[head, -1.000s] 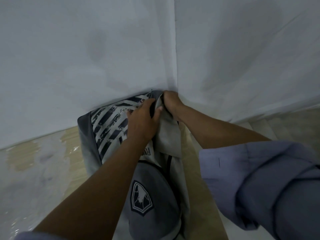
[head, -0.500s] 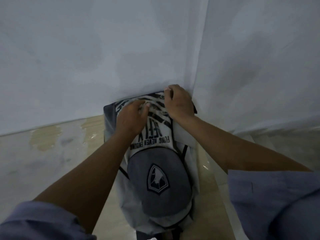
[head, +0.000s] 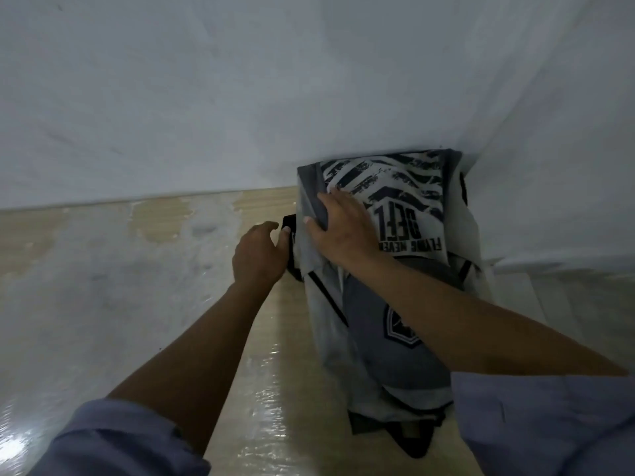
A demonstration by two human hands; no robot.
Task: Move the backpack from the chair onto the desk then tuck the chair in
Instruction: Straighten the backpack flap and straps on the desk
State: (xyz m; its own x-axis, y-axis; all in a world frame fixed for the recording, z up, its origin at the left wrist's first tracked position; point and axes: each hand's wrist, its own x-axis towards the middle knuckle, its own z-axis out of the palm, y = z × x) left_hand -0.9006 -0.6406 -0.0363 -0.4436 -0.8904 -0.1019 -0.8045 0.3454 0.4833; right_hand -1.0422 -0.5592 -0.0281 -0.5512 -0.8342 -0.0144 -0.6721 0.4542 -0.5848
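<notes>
The grey and white backpack (head: 395,207) with dark stripes, lettering and a shield badge lies flat on the wooden desk (head: 261,389), its top pushed into the back right corner. My right hand (head: 343,231) rests palm down on its upper left part, fingers curled over the grey side edge. Just left of the bag, my left hand (head: 259,252) touches a black strap (head: 288,222) with thumb and fingers; whether it grips the strap is unclear. The chair is out of view.
White sheeting (head: 240,97) covers the walls behind and to the right of the desk. The desk surface has a glossy plastic film and pale worn patches (head: 161,218) on the left. A dark strap loop (head: 412,441) hangs off the bag's near end.
The view has swung left, so the bag now sits at the right. My right hand moved from the bag's top to its left edge, and my left hand came off the bag to the side strap.
</notes>
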